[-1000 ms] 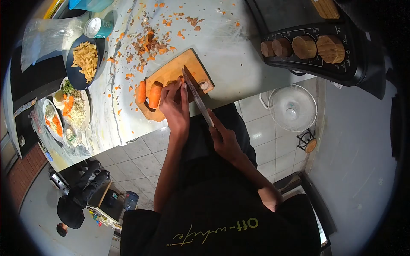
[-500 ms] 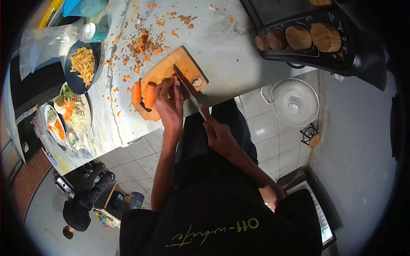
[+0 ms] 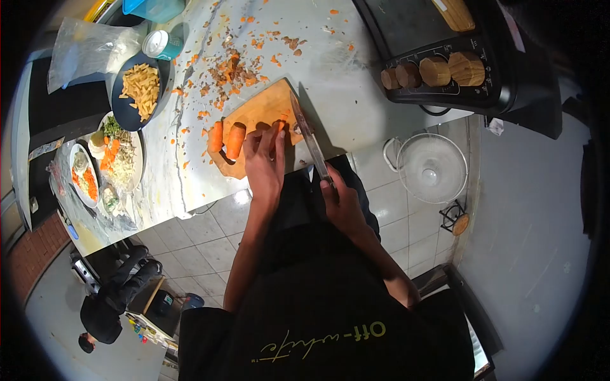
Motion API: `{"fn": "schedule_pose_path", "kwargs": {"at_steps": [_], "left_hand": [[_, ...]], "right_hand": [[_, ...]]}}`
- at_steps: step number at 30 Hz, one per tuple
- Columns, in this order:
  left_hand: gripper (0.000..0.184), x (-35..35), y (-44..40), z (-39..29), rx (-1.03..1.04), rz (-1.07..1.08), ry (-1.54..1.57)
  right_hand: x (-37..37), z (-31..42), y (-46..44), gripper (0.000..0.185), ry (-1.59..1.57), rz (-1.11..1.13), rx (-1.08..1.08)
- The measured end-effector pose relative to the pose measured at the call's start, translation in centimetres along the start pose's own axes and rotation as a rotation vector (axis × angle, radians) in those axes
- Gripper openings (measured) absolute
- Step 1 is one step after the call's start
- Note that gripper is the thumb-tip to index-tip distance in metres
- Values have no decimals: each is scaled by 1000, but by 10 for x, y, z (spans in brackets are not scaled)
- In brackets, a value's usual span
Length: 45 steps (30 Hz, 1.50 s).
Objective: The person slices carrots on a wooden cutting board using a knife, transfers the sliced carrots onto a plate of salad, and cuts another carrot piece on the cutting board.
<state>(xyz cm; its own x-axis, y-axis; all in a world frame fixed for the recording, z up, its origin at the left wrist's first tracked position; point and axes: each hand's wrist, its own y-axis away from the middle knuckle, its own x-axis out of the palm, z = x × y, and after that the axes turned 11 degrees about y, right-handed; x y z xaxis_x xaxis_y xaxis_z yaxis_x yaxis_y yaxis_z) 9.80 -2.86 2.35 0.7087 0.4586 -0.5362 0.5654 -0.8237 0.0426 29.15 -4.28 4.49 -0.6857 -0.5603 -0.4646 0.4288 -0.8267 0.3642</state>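
Observation:
On the wooden cutting board (image 3: 257, 109) my left hand (image 3: 265, 162) curls its fingers over an orange carrot (image 3: 280, 125), whose end shows past the fingertips. My right hand (image 3: 344, 202) grips the handle of a long knife (image 3: 309, 134). The blade points away from me and lies just right of the carrot, over the board's right side. To the left of my left hand rest a thick carrot piece (image 3: 235, 141) and a second carrot piece (image 3: 216, 137) near the board's edge.
Peelings (image 3: 235, 73) litter the counter behind the board. At left are a dark plate (image 3: 116, 105) of pale cut sticks, a plate (image 3: 141, 171) of chopped vegetables and a lidded jar (image 3: 162, 44). A black appliance (image 3: 406, 57) stands right. Another person (image 3: 105, 314) sits lower left.
The knife has moved right, from against the carrot to beside it, with my right hand. My left hand keeps its hold on the carrot. The whole view has shifted slightly.

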Motion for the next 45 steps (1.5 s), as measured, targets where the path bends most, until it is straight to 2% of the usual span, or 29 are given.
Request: {"fn": "schedule_pose_path", "kwargs": {"at_steps": [1,2,3,4,7,9,12,16,19,21,22,24,25,27,34,37,40,42,45], "left_hand": [[23,-1,1,-2,12,11,16],[24,-1,2,4,77,18,-39],[24,-1,2,5,73,13,-35],[25,0,1,6,56,6,-10],[25,1,0,6,30,-11,72],[25,2,-2,8,19,-23,122],[23,4,-3,12,34,-16,25],[20,2,-4,16,56,-69,104],[16,-6,-8,18,33,-93,136],[17,-7,-10,18,-39,-100,187],[17,-7,-11,17,-37,-102,187],[19,-3,-10,18,119,-152,0],[19,-1,-10,19,118,-153,-1],[19,2,-9,20,36,-156,75],[19,6,-7,30,74,-166,90],[20,7,-7,31,127,-186,80],[19,6,-4,25,34,-149,134],[20,3,-4,23,-31,-118,171],[21,7,-5,28,83,-153,135]], "right_hand": [[0,-3,0,48,5,0,-5],[0,-6,2,47,11,37,79],[-1,-3,2,46,18,75,165],[-2,-1,2,46,25,77,163],[1,2,-2,43,-123,165,287],[13,-3,-4,40,-179,41,142],[13,-2,-5,41,-150,-17,129],[6,-8,-5,43,-52,0,67],[0,5,-11,43,20,-9,-59],[-8,21,-13,41,-66,246,227],[-2,16,-12,41,-66,246,225],[11,7,-11,46,-11,154,86],[14,7,-12,46,-11,156,85],[17,6,-15,51,77,17,-221],[26,7,-9,54,95,108,-140],[38,3,-12,56,89,44,-186],[47,-2,-23,59,181,37,-188],[52,-5,-29,61,274,-71,-298],[48,-6,-21,59,267,-102,-300]]}}
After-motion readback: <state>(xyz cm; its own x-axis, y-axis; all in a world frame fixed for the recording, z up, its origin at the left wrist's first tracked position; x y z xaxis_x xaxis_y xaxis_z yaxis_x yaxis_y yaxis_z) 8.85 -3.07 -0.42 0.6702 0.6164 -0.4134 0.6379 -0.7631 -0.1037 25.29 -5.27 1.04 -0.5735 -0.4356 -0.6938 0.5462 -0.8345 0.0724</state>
